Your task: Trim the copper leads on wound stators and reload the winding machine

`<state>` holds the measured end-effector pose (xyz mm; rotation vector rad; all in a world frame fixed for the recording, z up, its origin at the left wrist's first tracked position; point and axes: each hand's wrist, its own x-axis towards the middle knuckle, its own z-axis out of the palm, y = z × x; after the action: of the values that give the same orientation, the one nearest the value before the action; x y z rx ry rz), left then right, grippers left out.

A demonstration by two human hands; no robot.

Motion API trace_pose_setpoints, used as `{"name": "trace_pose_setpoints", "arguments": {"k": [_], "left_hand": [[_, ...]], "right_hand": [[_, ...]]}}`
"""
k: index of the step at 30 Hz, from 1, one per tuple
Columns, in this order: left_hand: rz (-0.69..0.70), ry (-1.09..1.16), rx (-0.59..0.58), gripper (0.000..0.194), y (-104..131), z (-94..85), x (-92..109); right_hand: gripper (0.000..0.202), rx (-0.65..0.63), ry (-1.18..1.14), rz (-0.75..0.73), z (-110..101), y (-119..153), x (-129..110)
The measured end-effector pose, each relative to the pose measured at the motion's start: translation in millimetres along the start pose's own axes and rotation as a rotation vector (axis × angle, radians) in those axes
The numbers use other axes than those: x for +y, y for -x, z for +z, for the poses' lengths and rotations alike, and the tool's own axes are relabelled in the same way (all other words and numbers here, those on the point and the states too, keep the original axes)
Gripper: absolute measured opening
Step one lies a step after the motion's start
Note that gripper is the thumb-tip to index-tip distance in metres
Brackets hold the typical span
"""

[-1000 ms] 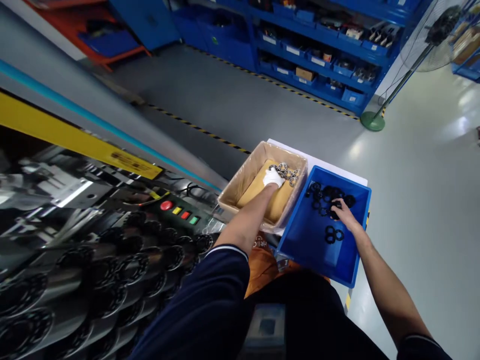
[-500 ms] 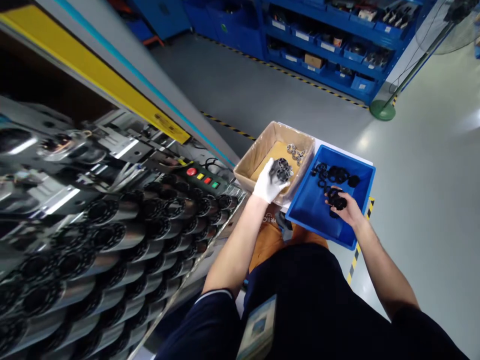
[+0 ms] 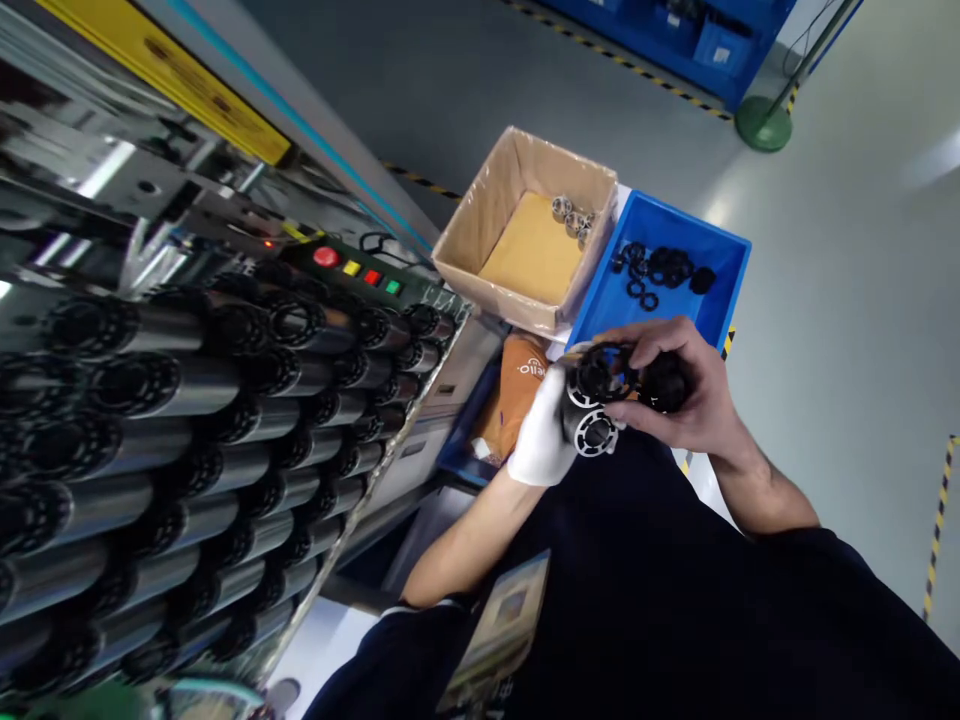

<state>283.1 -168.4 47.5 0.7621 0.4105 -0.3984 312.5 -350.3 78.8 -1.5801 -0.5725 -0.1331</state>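
My gloved left hand (image 3: 545, 428) is closed around a few metal slotted rings (image 3: 596, 432), held in front of my body. My bare right hand (image 3: 694, 390) grips several black plastic rings (image 3: 666, 382). Its thumb and fingers bring a black ring against one of the metal rings; whether it is seated I cannot tell. Behind the hands a blue tray (image 3: 739, 270) holds loose black rings (image 3: 670, 268). Left of it stands a cardboard box (image 3: 480, 195) lined with clear plastic, with several metal rings (image 3: 574, 218) along its right side.
At left, rows of metal cylinders (image 3: 187, 385) with black ends stand before a machine with a button panel (image 3: 360, 270). An orange bag (image 3: 525, 365) lies below the box. Beyond are a blue shelf (image 3: 739, 60) and a green stand base (image 3: 763, 125).
Both hands have left the box and the tray and come together nearer my body. The right hand has carried black rings over to the metal rings in the left. The view has tilted down.
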Motion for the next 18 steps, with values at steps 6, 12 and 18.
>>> {"name": "trace_pose_setpoints", "arguments": {"k": [6, 12, 18], "left_hand": [[0.191, -0.112, -0.026, 0.064, 18.1, 7.1, 21.5], [0.313, -0.183, 0.009, 0.057, 26.7, -1.6, 31.7], [0.349, -0.190, 0.022, 0.047, 29.9, -12.9, 35.0]], "right_hand": [[0.049, -0.058, 0.294, -0.137, 18.7, -5.9, -12.5], [0.059, -0.155, 0.423, -0.076, 22.8, -12.9, -30.5], [0.050, -0.116, 0.470, -0.121, 31.2, -14.8, -26.8]]}}
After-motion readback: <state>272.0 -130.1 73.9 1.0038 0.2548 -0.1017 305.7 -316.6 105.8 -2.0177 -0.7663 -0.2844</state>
